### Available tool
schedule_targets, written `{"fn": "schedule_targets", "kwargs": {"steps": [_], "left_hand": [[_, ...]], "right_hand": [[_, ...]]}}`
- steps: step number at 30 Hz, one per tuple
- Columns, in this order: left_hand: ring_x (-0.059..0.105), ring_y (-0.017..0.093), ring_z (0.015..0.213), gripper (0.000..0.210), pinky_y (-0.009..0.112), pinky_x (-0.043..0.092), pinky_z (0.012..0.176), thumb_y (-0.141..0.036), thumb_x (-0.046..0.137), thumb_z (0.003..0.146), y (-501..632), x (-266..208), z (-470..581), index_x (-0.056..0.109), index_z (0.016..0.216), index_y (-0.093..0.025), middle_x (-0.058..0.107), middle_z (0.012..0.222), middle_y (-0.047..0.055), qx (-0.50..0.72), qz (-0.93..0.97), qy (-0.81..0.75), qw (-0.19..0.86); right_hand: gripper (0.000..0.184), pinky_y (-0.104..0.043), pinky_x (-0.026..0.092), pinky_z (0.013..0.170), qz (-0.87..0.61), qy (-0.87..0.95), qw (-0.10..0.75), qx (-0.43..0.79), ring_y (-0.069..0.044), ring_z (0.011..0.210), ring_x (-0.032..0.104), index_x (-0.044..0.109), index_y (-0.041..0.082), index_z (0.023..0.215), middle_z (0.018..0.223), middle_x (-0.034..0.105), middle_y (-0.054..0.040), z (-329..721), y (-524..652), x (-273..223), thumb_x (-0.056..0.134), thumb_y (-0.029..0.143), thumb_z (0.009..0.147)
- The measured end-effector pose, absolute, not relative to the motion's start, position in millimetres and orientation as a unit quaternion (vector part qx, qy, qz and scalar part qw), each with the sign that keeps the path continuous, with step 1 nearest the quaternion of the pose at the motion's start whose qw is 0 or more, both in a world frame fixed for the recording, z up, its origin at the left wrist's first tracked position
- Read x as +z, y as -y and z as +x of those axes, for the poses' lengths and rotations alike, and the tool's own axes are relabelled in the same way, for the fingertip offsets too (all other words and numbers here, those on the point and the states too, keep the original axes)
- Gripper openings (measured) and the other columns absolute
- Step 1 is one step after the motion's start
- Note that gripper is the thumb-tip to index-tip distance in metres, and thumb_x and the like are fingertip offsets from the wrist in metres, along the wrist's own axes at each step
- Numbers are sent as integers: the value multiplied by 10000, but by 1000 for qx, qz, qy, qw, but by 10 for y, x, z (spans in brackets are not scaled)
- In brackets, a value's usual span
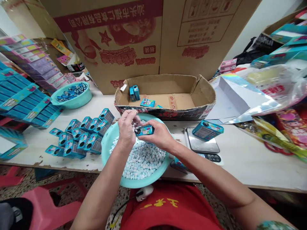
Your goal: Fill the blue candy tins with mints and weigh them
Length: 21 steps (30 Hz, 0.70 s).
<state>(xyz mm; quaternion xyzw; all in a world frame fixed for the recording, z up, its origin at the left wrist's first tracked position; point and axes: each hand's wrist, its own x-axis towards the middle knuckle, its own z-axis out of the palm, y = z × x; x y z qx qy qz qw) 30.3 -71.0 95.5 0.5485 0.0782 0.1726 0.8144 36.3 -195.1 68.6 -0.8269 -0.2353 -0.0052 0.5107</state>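
Note:
Over a turquoise basin (137,183) of small white and pale blue candies (143,163), my right hand (161,134) grips a small blue candy box (145,130) lying on its side. My left hand (127,126) is curled up against the box's left end, its fingers closed around a few candies (134,128). The box's opening is partly hidden by those fingers. Left of the basin stand several blue boxes (86,141) with round dark holes in their tops. Another blue box (208,130) rests on a digital scale (203,147) at the right.
Behind the basin is a low cardboard tray (165,113) with a few blue boxes (147,102), backed by a large carton (134,38). A bowl of shiny blue pieces (74,95) and stacked display boxes (26,95) are at the left. Plastic packaging (271,83) covers the right.

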Motion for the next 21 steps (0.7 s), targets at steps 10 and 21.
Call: {"fn": "schedule_targets", "kwargs": {"steps": [10,21], "left_hand": [[586,120,602,232,250,503,643,-389,635,744,798,1065,229,604,778,-161,579,666,-2,188,547,-27,815],[593,249,852,239,374,483,837,-408,697,614,263,366,597,622,732,-214,651,775,29,88,854,10,512]], "right_hand": [[367,-272,462,727,-796,228,561,-5,-166,789,611,681,179,929,885,667,-14,413,1944,708,819,326,622],[410,-277,494,750,-749,182,637,-31,-172,823,628,664,187,918,894,668,-11,370,2362,916,826,383,597]]}}
